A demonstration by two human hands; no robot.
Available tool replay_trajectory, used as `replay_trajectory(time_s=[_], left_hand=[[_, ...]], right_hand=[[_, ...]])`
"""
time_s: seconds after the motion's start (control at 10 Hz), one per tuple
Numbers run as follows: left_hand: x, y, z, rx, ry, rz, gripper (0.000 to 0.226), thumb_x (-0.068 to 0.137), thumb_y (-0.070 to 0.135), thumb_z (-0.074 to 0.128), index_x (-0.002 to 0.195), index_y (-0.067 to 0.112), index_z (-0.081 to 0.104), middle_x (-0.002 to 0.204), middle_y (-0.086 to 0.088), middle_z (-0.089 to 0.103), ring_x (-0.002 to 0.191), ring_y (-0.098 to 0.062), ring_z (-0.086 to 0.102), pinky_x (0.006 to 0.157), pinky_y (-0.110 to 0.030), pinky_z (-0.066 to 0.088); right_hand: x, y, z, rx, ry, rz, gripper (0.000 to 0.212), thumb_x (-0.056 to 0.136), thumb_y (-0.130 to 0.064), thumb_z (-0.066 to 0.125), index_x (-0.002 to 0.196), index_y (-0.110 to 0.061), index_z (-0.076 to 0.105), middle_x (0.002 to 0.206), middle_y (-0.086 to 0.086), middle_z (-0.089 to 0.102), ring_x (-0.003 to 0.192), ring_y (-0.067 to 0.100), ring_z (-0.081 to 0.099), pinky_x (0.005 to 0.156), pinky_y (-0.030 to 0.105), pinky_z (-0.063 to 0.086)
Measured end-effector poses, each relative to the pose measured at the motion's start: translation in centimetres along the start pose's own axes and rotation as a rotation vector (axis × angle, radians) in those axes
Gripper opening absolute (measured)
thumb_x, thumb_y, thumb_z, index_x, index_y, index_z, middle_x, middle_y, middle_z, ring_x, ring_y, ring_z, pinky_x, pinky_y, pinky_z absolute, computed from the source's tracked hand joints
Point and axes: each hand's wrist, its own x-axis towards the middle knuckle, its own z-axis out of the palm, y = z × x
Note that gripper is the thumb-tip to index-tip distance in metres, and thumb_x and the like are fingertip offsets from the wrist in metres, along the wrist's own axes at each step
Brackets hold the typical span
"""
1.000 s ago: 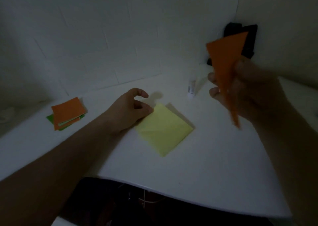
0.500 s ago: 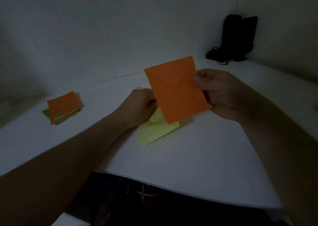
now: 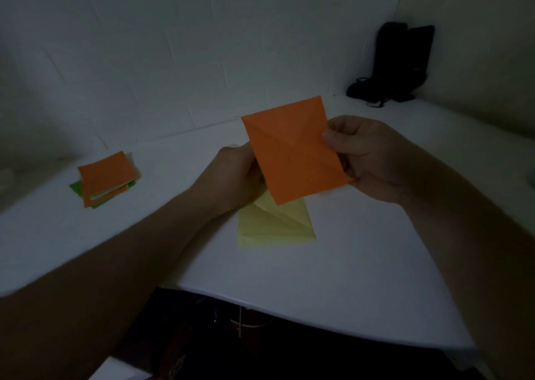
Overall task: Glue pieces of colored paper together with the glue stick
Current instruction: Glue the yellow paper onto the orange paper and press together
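right hand pinching orange paper, raised

Your near table is bare, paper pile far left (well apart), black bag blocks the back corner.

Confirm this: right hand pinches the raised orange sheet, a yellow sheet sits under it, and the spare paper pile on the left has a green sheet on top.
One detail is off. In the head view the spare paper pile has an orange sheet on top; green only peeks out beneath. The rest holds: the right hand pinches the raised orange sheet, with the yellow sheet under it.
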Motion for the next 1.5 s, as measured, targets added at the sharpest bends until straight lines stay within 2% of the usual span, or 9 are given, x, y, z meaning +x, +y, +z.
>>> replay_trajectory(time_s=[0.1, 0.3, 0.4, 0.5, 0.7, 0.8, 1.0, 1.2, 1.5], left_hand=[[1.1, -1.9, -0.6, -0.221, 0.011, -0.039, 0.015, 0.081, 0.031, 0.049, 0.078, 0.022, 0.06, 0.078, -0.006, 0.064, 0.083, -0.032, 0.06, 0.083, -0.047, 0.05], [-0.3, -5.2, -3.9, -0.498, -0.137, -0.172, 0.072, 0.09, 0.071, 0.037, 0.099, 0.007, 0.07, 0.084, -0.01, 0.069, 0.072, -0.02, 0.06, 0.069, -0.032, 0.047], [-2.4, -6.0, -4.4, -0.441, -0.202, -0.17, 0.068, 0.087, 0.072, 0.057, 0.106, 0.008, 0.072, 0.094, -0.012, 0.073, 0.082, -0.026, 0.063, 0.077, -0.037, 0.05], [-4.2, -5.8, -4.2, -0.307, -0.176, -0.147, 0.038, 0.073, 0.044, 0.09, 0.1, 0.02, 0.077, 0.095, -0.009, 0.077, 0.096, -0.026, 0.072, 0.089, -0.038, 0.056], [-5.7, -5.5, -3.1, -0.326, -0.119, -0.11, 0.026, 0.079, 0.015, 0.083, 0.099, 0.008, 0.067, 0.089, -0.01, 0.078, 0.084, -0.02, 0.074, 0.084, -0.038, 0.058], [-6.0, -5.8, -2.9, -0.321, -0.087, -0.09, 0.034, 0.08, 0.014, 0.084, 0.089, 0.012, 0.051, 0.085, -0.008, 0.077, 0.074, -0.018, 0.063, 0.069, -0.037, 0.049], [-6.0, -5.9, -2.6, -0.344, -0.081, -0.023, 0.029, 0.085, 0.011, 0.078, 0.085, 0.013, 0.049, 0.081, -0.016, 0.072, 0.073, -0.021, 0.056, 0.066, -0.034, 0.045], [-6.2, -6.4, -2.4, -0.357, -0.111, 0.06, 0.014, 0.087, 0.009, 0.076, 0.089, 0.021, 0.068, 0.084, -0.016, 0.064, 0.079, -0.022, 0.058, 0.074, -0.038, 0.047], [-6.0, -6.9, -2.3, -0.24, -0.106, 0.058, 0.014, 0.09, 0.005, 0.076, 0.098, 0.017, 0.075, 0.089, -0.006, 0.071, 0.084, -0.012, 0.065, 0.079, -0.023, 0.051]], right_hand=[[-0.3, -0.1, 0.2, -0.083, -0.032, -0.003, 0.012, 0.082, -0.025, 0.071, 0.086, -0.015, 0.066, 0.072, 0.008, 0.053, 0.055, 0.015, 0.047, 0.051, 0.025, 0.037], [-0.2, 0.6, 0.5, -0.181, -0.08, 0.059, 0.013, 0.08, -0.019, 0.075, 0.084, -0.013, 0.065, 0.07, 0.007, 0.061, 0.057, 0.014, 0.056, 0.058, 0.028, 0.043], [-0.1, 0.7, 0.6, -0.166, -0.1, 0.063, 0.017, 0.073, -0.022, 0.076, 0.084, -0.013, 0.066, 0.074, 0.009, 0.065, 0.058, 0.016, 0.061, 0.057, 0.026, 0.049], [-0.3, 0.7, 0.8, -0.192, -0.145, 0.079, 0.016, 0.075, -0.021, 0.074, 0.086, -0.011, 0.066, 0.076, 0.01, 0.067, 0.059, 0.016, 0.064, 0.056, 0.024, 0.052], [-0.7, 0.5, 1.3, -0.276, -0.186, 0.145, 0.037, 0.072, -0.02, 0.074, 0.102, -0.001, 0.064, 0.08, 0.014, 0.069, 0.061, 0.017, 0.068, 0.053, 0.023, 0.052], [-1.0, 0.4, 1.4, -0.418, -0.217, 0.206, 0.036, 0.076, -0.016, 0.075, 0.109, -0.006, 0.068, 0.084, 0.01, 0.077, 0.064, 0.017, 0.07, 0.06, 0.027, 0.056], [-1.6, 0.0, 1.9, -0.649, -0.351, 0.304, 0.006, 0.066, -0.03, 0.077, 0.071, -0.031, 0.08, 0.065, 0.005, 0.071, 0.054, 0.011, 0.06, 0.054, 0.023, 0.049], [-1.2, 0.2, 1.9, -0.641, -0.226, 0.26, 0.005, 0.093, -0.012, 0.069, 0.096, -0.012, 0.073, 0.064, 0.006, 0.072, 0.049, 0.01, 0.059, 0.046, 0.02, 0.04], [-1.6, -0.1, 2.2, -0.68, -0.323, 0.286, 0.035, 0.078, -0.005, 0.081, 0.106, -0.021, 0.068, 0.08, 0.006, 0.078, 0.061, 0.013, 0.069, 0.05, 0.018, 0.049]])
